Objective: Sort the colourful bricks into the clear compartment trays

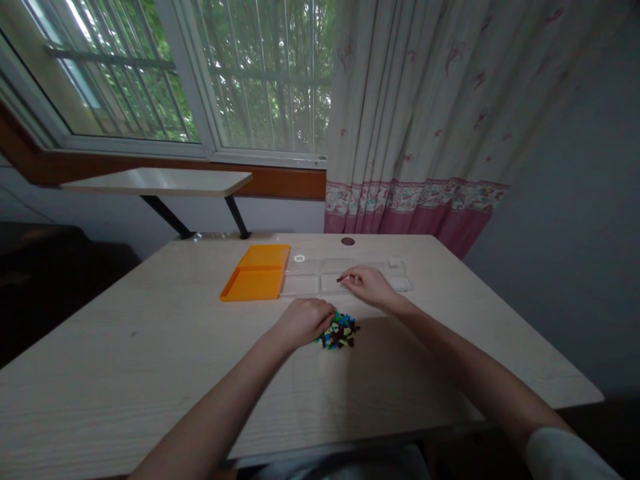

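My right hand (367, 285) is over a clear plastic compartment tray (301, 285), thumb and fingers pinched on a small dark brown piece (340, 279) that looks like a tiny building brick. Just in front of the tray lies a heap of small bricks (340, 332) in blue, green, pale yellow and dark brown. At the heap's left side, my left hand (306, 321) has its fingers curled down onto the pieces; its fingertips are partly hidden, so any piece in them cannot be made out.
An orange two-part plastic tray (260, 273) adjoins the clear tray on its left. A small white ring (299, 259) shows in a rear compartment. Behind stands a raised shelf (190, 181) on black legs. A dark round disc (347, 241) sits near the table's (150, 373) back edge.
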`<control>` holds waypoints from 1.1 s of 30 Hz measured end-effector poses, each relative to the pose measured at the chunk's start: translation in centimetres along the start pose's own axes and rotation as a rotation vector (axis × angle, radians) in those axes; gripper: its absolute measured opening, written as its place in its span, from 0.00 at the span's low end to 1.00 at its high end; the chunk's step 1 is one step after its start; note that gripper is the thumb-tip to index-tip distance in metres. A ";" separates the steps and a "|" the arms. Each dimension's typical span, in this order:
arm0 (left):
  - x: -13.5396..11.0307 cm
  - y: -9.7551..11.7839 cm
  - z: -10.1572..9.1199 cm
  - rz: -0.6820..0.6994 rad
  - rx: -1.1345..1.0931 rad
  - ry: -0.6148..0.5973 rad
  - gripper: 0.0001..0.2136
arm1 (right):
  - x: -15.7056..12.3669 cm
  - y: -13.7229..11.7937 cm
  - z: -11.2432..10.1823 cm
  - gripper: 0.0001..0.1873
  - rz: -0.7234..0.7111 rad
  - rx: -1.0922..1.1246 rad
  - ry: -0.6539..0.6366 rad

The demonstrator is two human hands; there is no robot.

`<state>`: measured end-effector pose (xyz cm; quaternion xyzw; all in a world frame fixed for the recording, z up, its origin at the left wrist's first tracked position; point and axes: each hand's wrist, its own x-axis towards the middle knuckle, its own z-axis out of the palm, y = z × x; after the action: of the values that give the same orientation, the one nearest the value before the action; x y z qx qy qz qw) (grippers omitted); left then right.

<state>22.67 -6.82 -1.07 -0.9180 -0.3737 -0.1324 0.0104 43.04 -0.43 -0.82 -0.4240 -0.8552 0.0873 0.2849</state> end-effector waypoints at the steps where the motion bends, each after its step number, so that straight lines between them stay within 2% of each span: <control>1: 0.0 0.0 0.1 0.003 0.001 -0.002 0.11 | 0.8 -0.3 0.5 0.10 -0.009 -0.016 -0.033; 5: -0.1 0.0 0.5 0.000 -0.018 0.003 0.12 | 3.2 -1.6 2.7 0.11 -0.053 -0.051 -0.102; 9: -0.2 -0.3 0.2 -0.006 -0.012 0.004 0.12 | 3.6 -2.2 3.5 0.13 -0.065 -0.049 -0.121; 14: -0.5 -1.7 -0.7 -0.100 0.027 -0.013 0.12 | 1.1 -1.9 1.5 0.11 -0.076 0.004 -0.080; 18: -0.9 -2.8 -1.2 -0.153 -0.005 -0.074 0.09 | -1.5 -1.2 0.4 0.09 -0.106 0.072 -0.169; 21: -1.0 -2.9 -1.6 -0.147 -0.105 -0.108 0.09 | -3.0 -0.9 0.5 0.09 -0.085 0.140 -0.209; 26: -0.8 -2.3 -1.8 -0.135 -0.256 -0.118 0.09 | -4.0 -0.8 1.1 0.09 -0.029 0.176 -0.203; 33: -0.5 -1.6 -0.7 -0.123 -0.289 -0.170 0.08 | -4.6 -0.9 1.9 0.10 -0.049 0.143 -0.153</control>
<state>21.06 -6.03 -0.64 -0.8932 -0.4058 -0.1071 -0.1615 43.60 -4.35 -3.91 -0.3738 -0.8761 0.1732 0.2505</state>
